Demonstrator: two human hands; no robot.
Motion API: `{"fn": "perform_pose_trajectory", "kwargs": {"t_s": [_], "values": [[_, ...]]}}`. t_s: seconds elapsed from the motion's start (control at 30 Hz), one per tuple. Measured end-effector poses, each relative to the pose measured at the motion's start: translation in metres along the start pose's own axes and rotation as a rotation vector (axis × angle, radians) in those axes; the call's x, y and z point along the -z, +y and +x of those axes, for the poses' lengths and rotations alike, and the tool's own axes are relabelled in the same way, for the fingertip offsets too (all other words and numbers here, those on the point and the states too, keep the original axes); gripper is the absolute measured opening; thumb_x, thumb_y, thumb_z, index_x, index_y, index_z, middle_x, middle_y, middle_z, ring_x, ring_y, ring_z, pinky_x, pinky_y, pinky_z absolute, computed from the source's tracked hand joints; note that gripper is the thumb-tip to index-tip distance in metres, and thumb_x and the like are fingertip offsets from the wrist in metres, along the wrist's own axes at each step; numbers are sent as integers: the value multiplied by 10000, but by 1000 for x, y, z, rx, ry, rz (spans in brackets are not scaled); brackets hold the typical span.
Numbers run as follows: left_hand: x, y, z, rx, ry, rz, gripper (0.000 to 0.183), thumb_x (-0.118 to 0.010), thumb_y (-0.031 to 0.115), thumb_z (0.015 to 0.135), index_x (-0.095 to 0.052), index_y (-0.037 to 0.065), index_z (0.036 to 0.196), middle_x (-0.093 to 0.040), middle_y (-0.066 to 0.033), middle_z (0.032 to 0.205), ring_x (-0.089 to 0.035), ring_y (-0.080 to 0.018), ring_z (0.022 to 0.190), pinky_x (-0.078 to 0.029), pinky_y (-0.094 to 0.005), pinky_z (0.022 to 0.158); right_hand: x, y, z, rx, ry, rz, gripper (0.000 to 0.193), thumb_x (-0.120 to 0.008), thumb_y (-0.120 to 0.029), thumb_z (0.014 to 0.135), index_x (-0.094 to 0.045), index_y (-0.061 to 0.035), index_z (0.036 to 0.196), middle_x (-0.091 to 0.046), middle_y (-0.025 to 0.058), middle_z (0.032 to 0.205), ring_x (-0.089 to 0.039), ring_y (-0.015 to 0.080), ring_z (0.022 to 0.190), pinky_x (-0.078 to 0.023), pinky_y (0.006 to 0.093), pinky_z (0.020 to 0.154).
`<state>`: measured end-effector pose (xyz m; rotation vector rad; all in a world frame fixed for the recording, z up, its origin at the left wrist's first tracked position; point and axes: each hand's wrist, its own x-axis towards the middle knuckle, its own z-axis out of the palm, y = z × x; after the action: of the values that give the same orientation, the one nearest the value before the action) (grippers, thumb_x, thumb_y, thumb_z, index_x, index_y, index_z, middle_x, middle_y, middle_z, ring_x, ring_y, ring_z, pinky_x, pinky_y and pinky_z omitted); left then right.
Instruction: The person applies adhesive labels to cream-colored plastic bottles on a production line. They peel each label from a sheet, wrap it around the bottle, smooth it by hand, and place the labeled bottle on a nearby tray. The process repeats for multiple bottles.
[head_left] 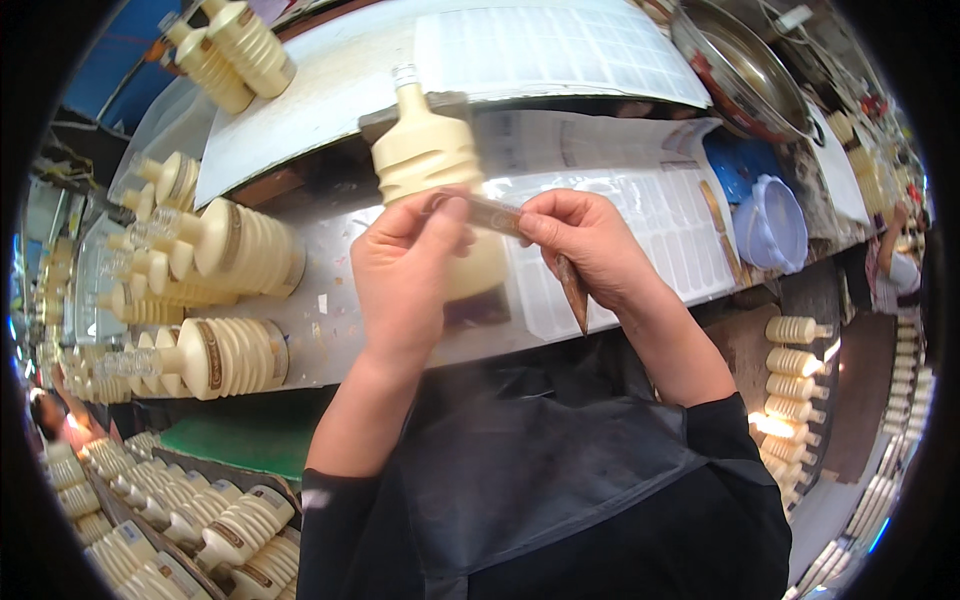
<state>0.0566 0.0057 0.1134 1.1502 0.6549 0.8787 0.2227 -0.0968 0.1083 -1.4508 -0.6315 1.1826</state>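
Note:
A narrow brown label strip (pixel 494 214) is stretched between my two hands over the work table. My left hand (pixel 412 245) pinches one end of it between thumb and fingers. The other end is pinched by my right hand (pixel 592 240), which also keeps a brown, pointed, stick-like tool (pixel 572 292) in its palm, tip downward. Beneath and behind the hands lies a cream ribbed bottle (pixel 424 148), its clear neck pointing away from me. Its neck end is by a dark block (pixel 376 122), and my hands hide part of its body.
Cream bottles (pixel 235 355) with brown bands crowd the table's left side. Translucent label sheets (pixel 640 235) lie at right, near a pale blue basket (pixel 771 225) and a metal basin (pixel 745 60). A white shelf (pixel 340 90) spans the back. More bottles (pixel 245 522) stand low at left.

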Motion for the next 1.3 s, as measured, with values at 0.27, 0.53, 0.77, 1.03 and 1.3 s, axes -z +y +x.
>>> {"fn": "perform_pose_trajectory", "kwargs": {"t_s": [0.27, 0.53, 0.77, 1.03, 1.3], "values": [[35, -8, 45, -121, 182, 99, 180, -766, 173, 956, -709, 2, 951, -675, 16, 848, -546, -30, 741, -447, -204, 671, -23, -23, 60, 316, 32, -188, 185, -720, -220, 982, -666, -48, 941, -640, -36, 853, -534, 23, 776, -432, 196, 691], [40, -35, 79, -102, 264, 239, 247, -813, 196, 905, -653, 8, 884, -540, 1, 970, -471, -58, 765, -452, -232, 704, -17, -13, 98, 308, 115, -388, 213, -639, -226, 1033, -617, -22, 976, -613, -23, 883, -528, 42, 815, -448, 215, 716], [38, -40, 80, -126, 286, 236, 244, -810, 176, 901, -629, 15, 875, -523, 0, 1017, -461, -56, 768, -455, -228, 711, -19, -9, 104, 294, 132, -343, 207, -639, -220, 1032, -605, -26, 968, -593, -31, 862, -511, 32, 787, -439, 202, 685], [41, -44, 80, -71, 250, 118, 237, -785, 165, 928, -605, 21, 982, -543, -15, 1076, -492, -51, 820, -464, -229, 739, -18, -3, 105, 408, 131, -373, 153, -670, -170, 1009, -604, -34, 989, -604, -38, 872, -522, 26, 780, -443, 190, 686], [29, -33, 79, -62, 142, 42, 466, -637, 303, 1029, -483, 0, 1347, -587, -93, 1168, -547, -139, 1071, -471, -291, 958, -11, -8, 111, 228, 64, -96, 243, -612, -253, 1039, -616, -43, 1160, -578, -48, 841, -499, 27, 756, -424, 194, 677]]}}
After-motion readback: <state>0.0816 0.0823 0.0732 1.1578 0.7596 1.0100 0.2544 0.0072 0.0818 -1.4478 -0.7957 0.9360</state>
